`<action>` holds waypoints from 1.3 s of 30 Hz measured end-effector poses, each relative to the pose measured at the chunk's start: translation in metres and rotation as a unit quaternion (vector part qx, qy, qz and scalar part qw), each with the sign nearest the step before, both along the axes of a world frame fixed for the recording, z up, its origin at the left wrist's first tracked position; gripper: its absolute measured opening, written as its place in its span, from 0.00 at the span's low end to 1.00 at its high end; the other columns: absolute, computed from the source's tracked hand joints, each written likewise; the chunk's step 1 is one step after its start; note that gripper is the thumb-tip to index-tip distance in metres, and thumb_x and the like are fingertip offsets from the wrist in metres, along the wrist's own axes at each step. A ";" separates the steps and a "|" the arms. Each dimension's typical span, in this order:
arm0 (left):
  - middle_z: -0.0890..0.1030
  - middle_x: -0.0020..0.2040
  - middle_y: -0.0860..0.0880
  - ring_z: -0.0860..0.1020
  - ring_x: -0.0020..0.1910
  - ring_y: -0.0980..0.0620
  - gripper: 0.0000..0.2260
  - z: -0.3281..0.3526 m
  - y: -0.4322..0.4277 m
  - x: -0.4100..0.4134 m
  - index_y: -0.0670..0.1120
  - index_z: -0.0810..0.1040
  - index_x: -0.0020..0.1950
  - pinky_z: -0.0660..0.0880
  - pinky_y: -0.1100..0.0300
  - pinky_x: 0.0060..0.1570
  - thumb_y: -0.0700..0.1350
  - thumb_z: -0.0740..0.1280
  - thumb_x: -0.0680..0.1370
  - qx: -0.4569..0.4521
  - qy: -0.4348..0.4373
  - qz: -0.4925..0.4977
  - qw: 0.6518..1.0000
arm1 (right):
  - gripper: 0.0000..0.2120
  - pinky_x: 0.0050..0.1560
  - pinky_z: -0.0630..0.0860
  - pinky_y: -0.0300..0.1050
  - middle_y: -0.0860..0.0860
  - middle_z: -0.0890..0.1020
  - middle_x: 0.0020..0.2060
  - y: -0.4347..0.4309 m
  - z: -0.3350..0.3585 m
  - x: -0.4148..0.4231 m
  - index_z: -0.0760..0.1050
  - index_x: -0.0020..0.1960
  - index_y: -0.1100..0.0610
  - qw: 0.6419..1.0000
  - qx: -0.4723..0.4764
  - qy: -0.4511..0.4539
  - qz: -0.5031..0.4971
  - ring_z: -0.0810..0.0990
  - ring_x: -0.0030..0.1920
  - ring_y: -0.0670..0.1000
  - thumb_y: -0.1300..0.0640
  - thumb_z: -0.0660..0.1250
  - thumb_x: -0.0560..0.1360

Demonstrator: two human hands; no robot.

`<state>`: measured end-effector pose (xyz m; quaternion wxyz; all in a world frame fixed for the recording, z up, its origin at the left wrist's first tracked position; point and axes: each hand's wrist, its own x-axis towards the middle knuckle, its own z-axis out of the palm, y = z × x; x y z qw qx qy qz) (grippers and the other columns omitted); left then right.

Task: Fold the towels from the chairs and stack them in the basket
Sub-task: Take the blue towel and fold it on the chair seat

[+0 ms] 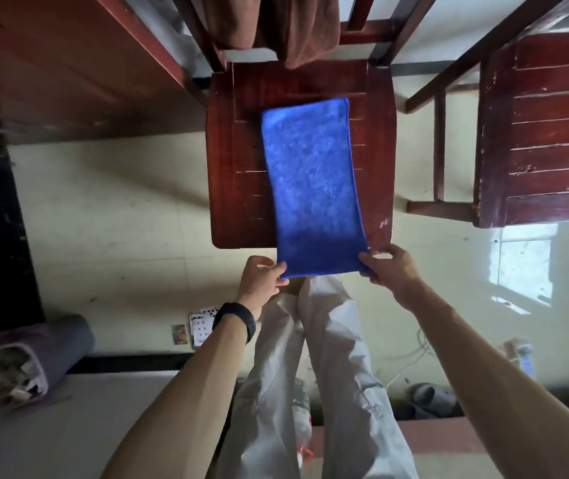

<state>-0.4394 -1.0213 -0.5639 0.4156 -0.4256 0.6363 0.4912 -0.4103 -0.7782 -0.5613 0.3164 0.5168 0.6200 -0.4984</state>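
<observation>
A blue towel (310,181), folded into a long strip, lies along the seat of a dark red wooden chair (234,157). Its near end hangs past the seat's front edge. My left hand (260,280) pinches the near left corner and my right hand (392,267) pinches the near right corner. A brown towel (297,25) hangs over the chair's backrest at the top. No basket is in view.
A second red wooden chair (549,133) stands to the right and a red table (51,63) to the left. Playing cards (200,326), a rolled mat (34,357), a plastic bottle (302,416), slippers (428,399) and cables lie on the floor around my legs.
</observation>
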 end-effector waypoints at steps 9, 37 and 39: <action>0.79 0.43 0.47 0.78 0.32 0.53 0.05 0.071 -0.037 -0.001 0.48 0.79 0.49 0.65 0.64 0.30 0.38 0.67 0.79 0.066 -0.043 -0.156 0.985 | 0.06 0.36 0.78 0.45 0.52 0.83 0.30 -0.040 0.066 0.050 0.75 0.49 0.53 1.000 0.010 -0.004 -0.016 0.80 0.30 0.51 0.54 0.71 0.76; 0.83 0.46 0.40 0.79 0.49 0.37 0.17 -0.056 0.024 -0.179 0.41 0.78 0.47 0.70 0.52 0.44 0.53 0.59 0.83 -0.149 0.265 -0.332 0.893 | 0.14 0.46 0.66 0.41 0.45 0.79 0.39 -0.001 -0.052 -0.140 0.74 0.47 0.53 0.960 0.193 0.157 0.125 0.76 0.44 0.51 0.43 0.60 0.82; 0.83 0.49 0.38 0.78 0.51 0.36 0.17 -0.060 0.026 -0.179 0.42 0.77 0.49 0.71 0.51 0.46 0.54 0.58 0.84 -0.155 0.262 -0.337 0.891 | 0.15 0.46 0.66 0.42 0.47 0.79 0.42 -0.001 -0.055 -0.142 0.74 0.48 0.52 0.959 0.200 0.153 0.132 0.75 0.45 0.52 0.42 0.59 0.82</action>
